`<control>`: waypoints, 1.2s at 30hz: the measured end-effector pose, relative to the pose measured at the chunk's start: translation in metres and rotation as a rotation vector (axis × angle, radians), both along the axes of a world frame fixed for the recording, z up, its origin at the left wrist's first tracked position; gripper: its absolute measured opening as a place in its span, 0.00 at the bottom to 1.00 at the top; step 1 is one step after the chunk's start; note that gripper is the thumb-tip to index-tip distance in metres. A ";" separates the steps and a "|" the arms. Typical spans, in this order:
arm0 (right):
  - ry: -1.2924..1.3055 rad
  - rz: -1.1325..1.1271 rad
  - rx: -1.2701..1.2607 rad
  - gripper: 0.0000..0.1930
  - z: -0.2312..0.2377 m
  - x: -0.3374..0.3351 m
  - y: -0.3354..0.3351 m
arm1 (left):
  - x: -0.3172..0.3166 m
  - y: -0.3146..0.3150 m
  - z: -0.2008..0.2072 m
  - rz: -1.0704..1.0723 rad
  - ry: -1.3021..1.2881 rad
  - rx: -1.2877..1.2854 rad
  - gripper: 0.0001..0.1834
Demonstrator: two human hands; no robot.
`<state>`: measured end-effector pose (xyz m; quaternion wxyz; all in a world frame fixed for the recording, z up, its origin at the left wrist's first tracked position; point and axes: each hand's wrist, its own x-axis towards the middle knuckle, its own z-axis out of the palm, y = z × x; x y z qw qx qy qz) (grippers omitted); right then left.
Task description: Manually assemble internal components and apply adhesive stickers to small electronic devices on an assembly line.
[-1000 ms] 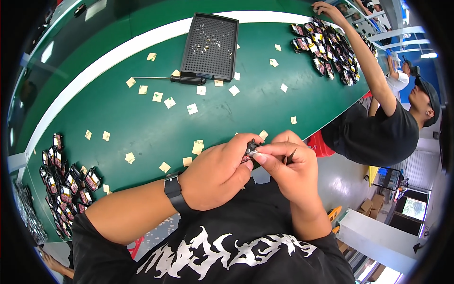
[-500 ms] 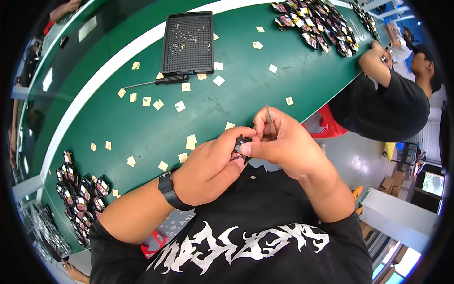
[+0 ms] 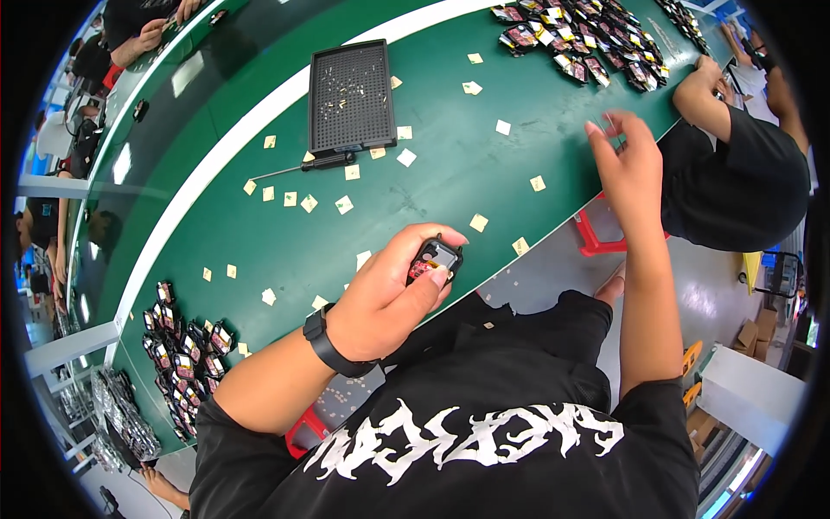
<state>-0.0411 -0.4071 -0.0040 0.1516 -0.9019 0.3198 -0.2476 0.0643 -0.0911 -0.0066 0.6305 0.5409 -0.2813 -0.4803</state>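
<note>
My left hand (image 3: pixel 385 294) holds a small black-cased electronic device (image 3: pixel 437 259) over the table's near edge. Its thumb presses on the lower part, where a reddish inside and a grey upper area show. Out to the right, my right hand (image 3: pixel 631 164) is raised near the table edge, away from the device. Its thumb and fingertips pinch thin metal tweezers (image 3: pixel 610 123), blurred and mostly hidden by the fingers. Pale square stickers (image 3: pixel 478 223) lie scattered on the green table around both hands.
A black perforated tray (image 3: pixel 353 99) with tiny pieces stands at the back, a screwdriver (image 3: pixel 324 162) beside it. Heaps of similar black devices lie at the far right (image 3: pixel 588 43) and near left (image 3: pixel 186 355). A co-worker (image 3: pixel 735 173) sits to the right by a red stool (image 3: pixel 596 229).
My right hand has left the device and swung up and right with the tweezers. The left hand keeps holding the device, whose face now shows more. The whole view has shifted slightly.
</note>
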 end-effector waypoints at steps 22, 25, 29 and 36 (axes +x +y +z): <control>0.195 0.263 -0.378 0.13 -0.045 0.030 -0.139 | 0.013 0.155 0.044 0.783 -1.125 0.708 0.09; 0.194 0.329 -0.436 0.14 -0.045 0.026 -0.153 | 0.028 0.216 0.042 1.011 -1.254 0.777 0.07; 0.106 0.360 -0.424 0.13 -0.039 0.021 -0.145 | 0.039 0.264 0.049 1.123 -1.265 1.075 0.08; -0.131 0.424 -0.172 0.11 0.004 -0.007 -0.053 | 0.062 0.266 0.039 0.927 -1.619 1.436 0.20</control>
